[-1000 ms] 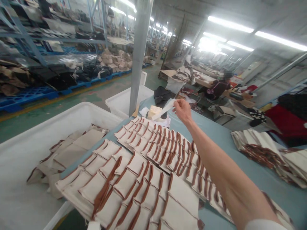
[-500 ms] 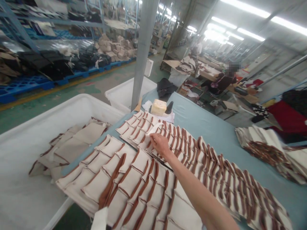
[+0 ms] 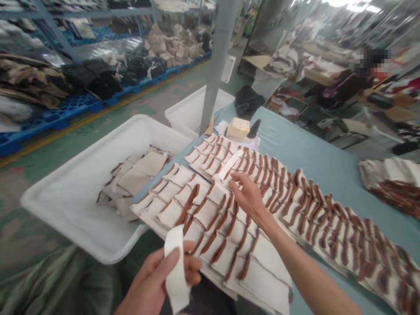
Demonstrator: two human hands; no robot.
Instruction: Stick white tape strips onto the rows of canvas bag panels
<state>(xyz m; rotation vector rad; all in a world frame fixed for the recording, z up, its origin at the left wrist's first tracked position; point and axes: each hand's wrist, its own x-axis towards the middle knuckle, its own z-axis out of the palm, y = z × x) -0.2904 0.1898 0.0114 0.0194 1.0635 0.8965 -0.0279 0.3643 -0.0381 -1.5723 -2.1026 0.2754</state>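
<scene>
My left hand (image 3: 152, 273) is closed at the lower middle, pinching a white strip (image 3: 174, 258) between thumb and fingers. The strip hangs down past the hand. My right hand (image 3: 248, 193) reaches over rows of overlapping cream fabric pieces with brown edging (image 3: 297, 208), its fingers a little apart and curved. Just beyond its fingertips, another white strip (image 3: 231, 164) lies across the pieces. A second group of cream pieces (image 3: 205, 214) overlaps in rows along the near side of the table, between my hands.
A white bin (image 3: 82, 164) with folded beige pieces stands at the left, against the blue-covered table (image 3: 295, 135). A yellowish block (image 3: 238, 129) and a dark object sit near the grey post (image 3: 218, 61). Cream bundles (image 3: 390, 179) lie right; a person (image 3: 348, 85) sits behind.
My left hand has come into view with its white strip. The right hand has let go of the other strip, which now lies on the pieces. The whole view has shifted right and up.
</scene>
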